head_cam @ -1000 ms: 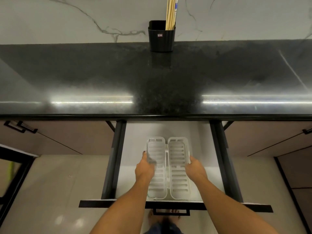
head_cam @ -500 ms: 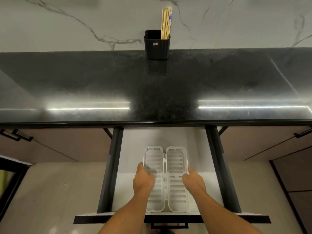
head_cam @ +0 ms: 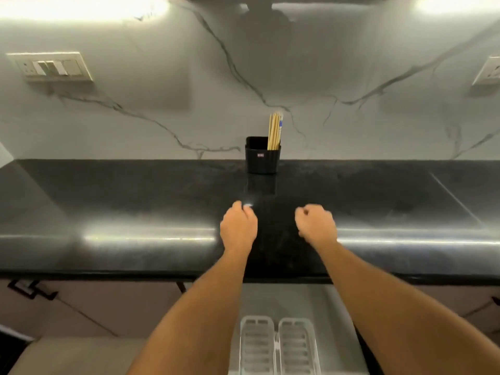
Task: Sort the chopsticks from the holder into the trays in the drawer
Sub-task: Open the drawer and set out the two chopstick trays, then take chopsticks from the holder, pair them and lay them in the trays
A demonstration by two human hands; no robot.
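Observation:
A black holder (head_cam: 261, 155) stands at the back of the black countertop against the marble wall, with several wooden chopsticks (head_cam: 275, 131) upright in its right side. Two white slotted trays (head_cam: 277, 346) lie side by side in the open drawer (head_cam: 332, 301) below the counter edge; I see nothing in them. My left hand (head_cam: 238, 228) and my right hand (head_cam: 315, 224) hover over the counter, in front of the holder and well short of it. Both hands have their fingers curled in and hold nothing.
The glossy black countertop (head_cam: 135, 207) spans the whole width. Switch plates sit on the wall at the left (head_cam: 51, 66) and far right (head_cam: 488, 73). Closed cabinet fronts with dark handles (head_cam: 29, 289) flank the drawer.
Both hands have left the trays in the drawer and risen over the countertop toward the holder. The view has tilted up, so more wall shows.

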